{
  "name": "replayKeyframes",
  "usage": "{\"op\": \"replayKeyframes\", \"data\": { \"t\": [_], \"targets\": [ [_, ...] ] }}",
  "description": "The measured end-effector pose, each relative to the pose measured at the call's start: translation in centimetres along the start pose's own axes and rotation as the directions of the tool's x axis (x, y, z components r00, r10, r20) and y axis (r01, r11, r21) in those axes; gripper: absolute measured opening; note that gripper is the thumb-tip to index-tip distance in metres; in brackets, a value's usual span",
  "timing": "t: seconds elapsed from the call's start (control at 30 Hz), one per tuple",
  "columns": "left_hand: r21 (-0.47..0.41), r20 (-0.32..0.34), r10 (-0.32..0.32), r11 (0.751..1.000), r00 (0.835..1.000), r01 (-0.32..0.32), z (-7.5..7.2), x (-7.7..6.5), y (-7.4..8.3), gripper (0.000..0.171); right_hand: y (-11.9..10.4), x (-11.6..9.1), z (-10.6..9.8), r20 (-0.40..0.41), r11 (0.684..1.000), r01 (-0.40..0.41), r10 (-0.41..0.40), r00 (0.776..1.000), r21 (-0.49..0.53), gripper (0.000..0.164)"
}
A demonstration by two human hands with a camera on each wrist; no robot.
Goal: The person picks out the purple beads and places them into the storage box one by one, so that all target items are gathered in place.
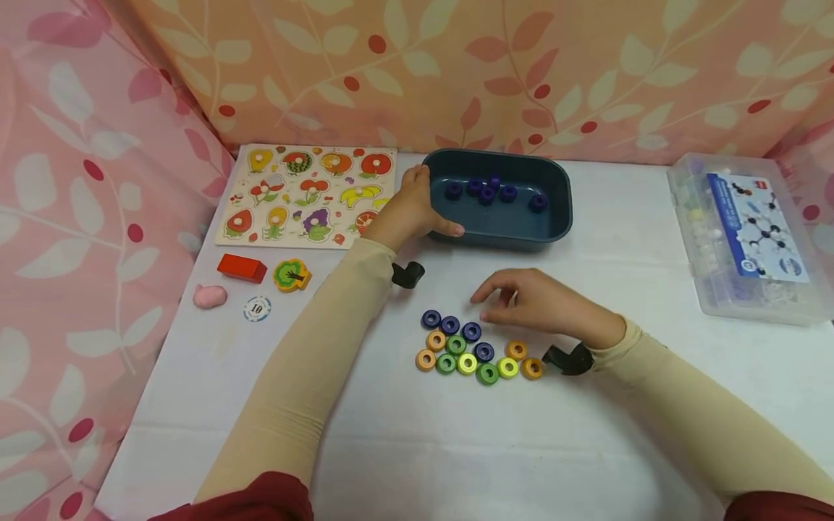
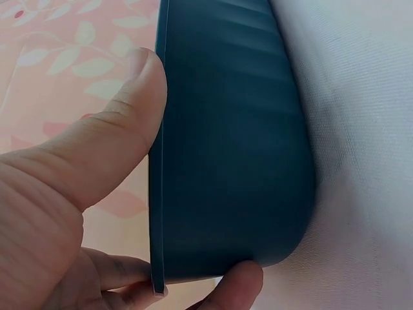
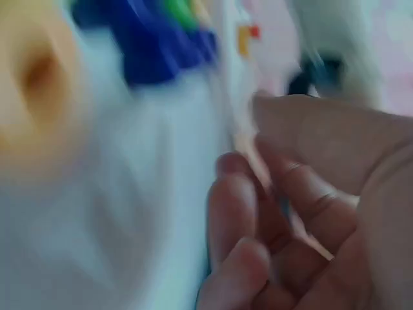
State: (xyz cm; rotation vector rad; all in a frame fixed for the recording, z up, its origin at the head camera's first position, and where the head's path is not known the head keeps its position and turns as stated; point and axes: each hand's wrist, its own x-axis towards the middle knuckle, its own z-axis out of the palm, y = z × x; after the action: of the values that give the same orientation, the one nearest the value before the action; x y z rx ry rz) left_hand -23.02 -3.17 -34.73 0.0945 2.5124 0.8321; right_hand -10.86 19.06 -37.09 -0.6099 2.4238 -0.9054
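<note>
Separately, hands (image 1: 417, 206) at tub (image 1: 491, 226), rings (image 1: 460, 364).

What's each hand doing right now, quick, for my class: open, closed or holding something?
Left hand: holding the dark tray at one end.
Right hand: open, loosely curled, nothing seen in it.

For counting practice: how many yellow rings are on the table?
2: one yellow ring between two green rings, another yellow ring between a green and an orange ring. None appears hidden.
</note>
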Motion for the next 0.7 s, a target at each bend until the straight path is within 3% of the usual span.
{"op": "replayKeyframes", "data": {
  "t": [0.13, 0.27, 0.43, 0.7],
  "targets": [
    [0.003, 0.000, -0.001, 1.000, 1.000, 0.001, 0.0, 0.0, 0.0, 0.138, -0.2, -0.1, 2.0, 0.105, 0.997, -0.053, 0.047, 0.993, 0.061, 0.023],
    [0.003, 0.007, -0.003, 1.000, 1.000, 0.003, 0.0, 0.0, 0.0, 0.137, 0.0, 0.3, 2.6, 0.125, 0.995, -0.078, 0.070, 0.990, 0.061, 0.021],
    [0.002, 0.009, -0.003, 1.000, 1.000, 0.003, 0.0, -0.1, 0.1, 0.138, 0.4, 0.4, 2.5, 0.085, 0.999, -0.048, 0.046, 0.995, 0.023, 0.023],
    [-0.002, -0.003, 0.006, 1.000, 1.000, -0.006, 0.1, -0.1, 0.1, 0.136, 0.2, 0.9, 1.6, 0.112, 0.999, 0.038, -0.037, 0.993, -0.013, 0.026]
  ]
}}
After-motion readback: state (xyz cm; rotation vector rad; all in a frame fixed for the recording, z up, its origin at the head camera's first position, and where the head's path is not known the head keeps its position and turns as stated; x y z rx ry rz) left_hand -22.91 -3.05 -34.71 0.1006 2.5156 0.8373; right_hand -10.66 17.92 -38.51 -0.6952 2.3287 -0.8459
